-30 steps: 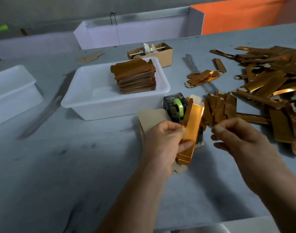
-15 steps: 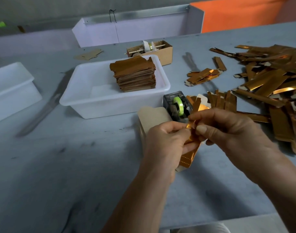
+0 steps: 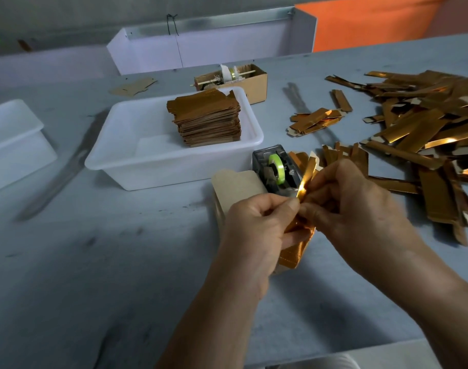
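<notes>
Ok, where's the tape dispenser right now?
In the head view the tape dispenser stands on the grey table, just beyond the left hand and right hand, beside the white tub, with the gold card strips to its right.

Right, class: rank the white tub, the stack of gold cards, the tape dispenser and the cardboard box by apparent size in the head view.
1. White tub
2. Stack of gold cards
3. Tape dispenser and cardboard box: about alike; the box is farther away and partly hidden, so unranked.
</notes>
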A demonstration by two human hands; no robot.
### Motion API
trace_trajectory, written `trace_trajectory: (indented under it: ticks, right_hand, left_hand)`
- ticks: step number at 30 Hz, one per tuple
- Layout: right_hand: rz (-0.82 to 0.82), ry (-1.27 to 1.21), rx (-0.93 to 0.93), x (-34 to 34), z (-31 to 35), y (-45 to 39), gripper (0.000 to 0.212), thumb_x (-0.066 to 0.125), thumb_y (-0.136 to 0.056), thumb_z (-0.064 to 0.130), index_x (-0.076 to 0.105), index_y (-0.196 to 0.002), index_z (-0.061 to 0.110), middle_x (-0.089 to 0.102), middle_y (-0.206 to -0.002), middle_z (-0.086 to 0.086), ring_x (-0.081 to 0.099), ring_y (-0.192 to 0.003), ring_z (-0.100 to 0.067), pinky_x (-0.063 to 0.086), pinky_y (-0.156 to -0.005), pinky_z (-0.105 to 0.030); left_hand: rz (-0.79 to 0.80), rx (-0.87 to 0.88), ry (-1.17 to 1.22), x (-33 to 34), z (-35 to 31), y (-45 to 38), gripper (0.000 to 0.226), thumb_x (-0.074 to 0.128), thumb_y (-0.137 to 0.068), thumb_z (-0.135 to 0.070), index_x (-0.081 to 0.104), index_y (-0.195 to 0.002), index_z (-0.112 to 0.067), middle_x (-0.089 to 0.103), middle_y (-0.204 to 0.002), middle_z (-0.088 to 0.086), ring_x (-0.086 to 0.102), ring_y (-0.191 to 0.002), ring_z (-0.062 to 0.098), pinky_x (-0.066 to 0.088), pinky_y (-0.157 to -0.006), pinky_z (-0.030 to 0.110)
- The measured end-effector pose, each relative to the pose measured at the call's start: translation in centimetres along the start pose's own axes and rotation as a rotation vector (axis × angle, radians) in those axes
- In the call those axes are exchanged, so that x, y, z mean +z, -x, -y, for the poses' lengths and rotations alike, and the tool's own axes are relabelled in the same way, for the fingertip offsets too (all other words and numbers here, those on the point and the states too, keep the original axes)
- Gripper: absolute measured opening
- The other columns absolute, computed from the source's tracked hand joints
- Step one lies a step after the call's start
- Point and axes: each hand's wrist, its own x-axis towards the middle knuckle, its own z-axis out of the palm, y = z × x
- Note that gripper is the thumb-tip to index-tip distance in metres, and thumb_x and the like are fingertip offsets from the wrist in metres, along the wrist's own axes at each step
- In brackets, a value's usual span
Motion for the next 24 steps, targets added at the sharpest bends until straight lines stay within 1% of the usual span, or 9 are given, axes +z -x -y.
trace_trajectory:
  ticks: [4,7,9,13,15,16,18,21,24]
  right_hand:
    - [-0.028,0.106,0.008,0.2,0.5,0.2,0.028,0.067,-0.082,0.026,0.043,-0.095,0.028,0.06,-0.075,0.012,0.057,-0.069,0.001,0.045,-0.053,-0.013]
    - [-0.089,0.216,-0.037,0.4,0.9,0.4,0.028,0.065,-0.083,0.026,0.044,-0.1,0.021,0.062,-0.078,0.004,0.063,-0.071,-0.016,0.055,-0.06,-0.033]
    - [-0.126,0.239,-0.04,0.4,1.0,0.5,0.028,0.065,-0.083,0.028,0.044,-0.1,0.021,0.063,-0.077,0.003,0.064,-0.07,-0.019,0.055,-0.061,-0.038]
    - [-0.121,0.26,-0.023,0.0,0.8,0.6,0.045,0.05,-0.067,0.062,0.042,-0.091,0.025,0.053,-0.065,0.011,0.055,-0.057,-0.009,0.045,-0.047,-0.025]
    - [-0.106,0.247,-0.042,-0.3,0.3,0.7,0.049,0.038,-0.06,0.068,0.044,-0.086,0.026,0.046,-0.057,0.013,0.045,-0.049,0.001,0.031,-0.037,-0.013]
    - [-0.095,0.207,-0.037,-0.3,0.0,0.8,0.046,0.038,-0.062,0.066,0.045,-0.085,0.026,0.047,-0.057,0.013,0.045,-0.049,0.003,0.035,-0.036,-0.014]
    - [-0.06,0.058,0.006,-0.2,-0.7,0.9,0.038,0.039,-0.067,0.062,0.048,-0.086,0.03,0.055,-0.066,0.014,0.053,-0.058,0.003,0.044,-0.05,-0.007]
    - [-0.01,-0.258,0.105,0.1,-1.1,1.2,0.043,0.039,-0.065,0.067,0.055,-0.087,0.033,0.064,-0.079,0.008,0.062,-0.076,-0.004,0.052,-0.066,-0.021]
    - [0.079,-0.426,0.167,0.4,-0.8,1.3,0.04,0.054,-0.061,0.064,0.06,-0.085,0.032,0.065,-0.081,0.005,0.064,-0.076,-0.008,0.049,-0.058,-0.015]
  left_hand:
    - [-0.115,0.04,-0.038,0.8,0.6,0.2,0.018,0.057,-0.095,-0.011,0.071,-0.084,-0.009,0.074,-0.076,0.005,0.073,-0.071,0.019,0.06,-0.07,0.032]
    - [-0.246,0.202,-0.166,1.7,1.1,0.6,0.025,0.059,-0.094,-0.014,0.068,-0.074,-0.023,0.072,-0.069,-0.002,0.072,-0.067,0.013,0.058,-0.062,0.024]
    - [-0.306,0.333,-0.269,2.1,1.4,0.8,0.021,0.059,-0.094,-0.015,0.069,-0.077,-0.021,0.071,-0.07,0.0,0.071,-0.068,0.016,0.059,-0.063,0.03]
    - [-0.37,0.517,-0.384,1.7,1.5,1.2,0.012,0.06,-0.093,-0.015,0.07,-0.088,-0.011,0.071,-0.079,0.003,0.069,-0.074,0.017,0.058,-0.067,0.04]
    - [-0.37,0.517,-0.389,1.4,1.2,1.3,0.009,0.061,-0.092,-0.018,0.07,-0.091,-0.015,0.072,-0.082,0.001,0.07,-0.075,0.015,0.059,-0.068,0.038]
    - [-0.358,0.491,-0.358,1.4,1.0,1.3,0.008,0.062,-0.092,-0.019,0.07,-0.09,-0.018,0.072,-0.082,0.0,0.071,-0.075,0.014,0.059,-0.069,0.038]
    - [-0.336,0.429,-0.284,1.3,0.6,1.5,0.008,0.062,-0.091,-0.02,0.068,-0.087,-0.024,0.073,-0.082,-0.002,0.072,-0.075,0.015,0.06,-0.07,0.039]
    - [-0.327,0.375,-0.244,1.0,0.5,1.4,0.007,0.063,-0.091,-0.021,0.068,-0.088,-0.024,0.074,-0.084,-0.004,0.072,-0.077,0.015,0.06,-0.072,0.037]
    - [-0.31,0.387,-0.3,0.8,0.6,1.5,0.006,0.063,-0.091,-0.021,0.069,-0.09,-0.022,0.074,-0.083,-0.004,0.072,-0.076,0.013,0.06,-0.069,0.032]
